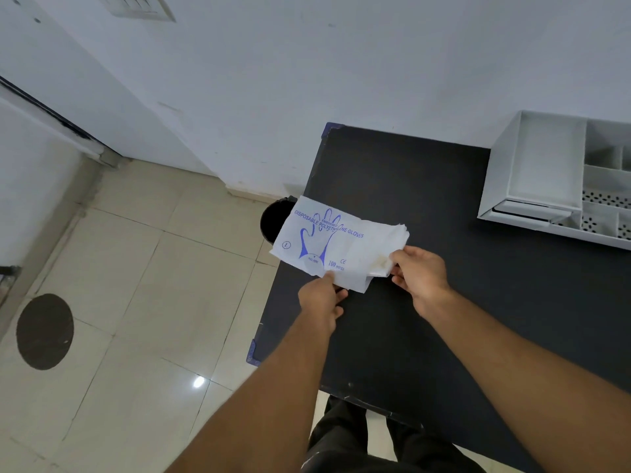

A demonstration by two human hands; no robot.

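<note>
A white plastic pack of disposable polyethylene gloves (327,240), printed with a blue hand outline and blue lettering, is held just above the left edge of a black table (426,186). My left hand (322,302) pinches the pack's near edge. My right hand (421,273) grips the thin clear gloves (389,240) that stick out of the pack's right end. Part of the pack hangs past the table's left edge, over a dark bin.
A dark round bin (275,218) stands on the floor against the table's left side, half hidden by the pack. A white compartment organiser (546,172) sits at the table's far right. Beige floor tiles (153,285) with a dark round cover (45,331) lie to the left.
</note>
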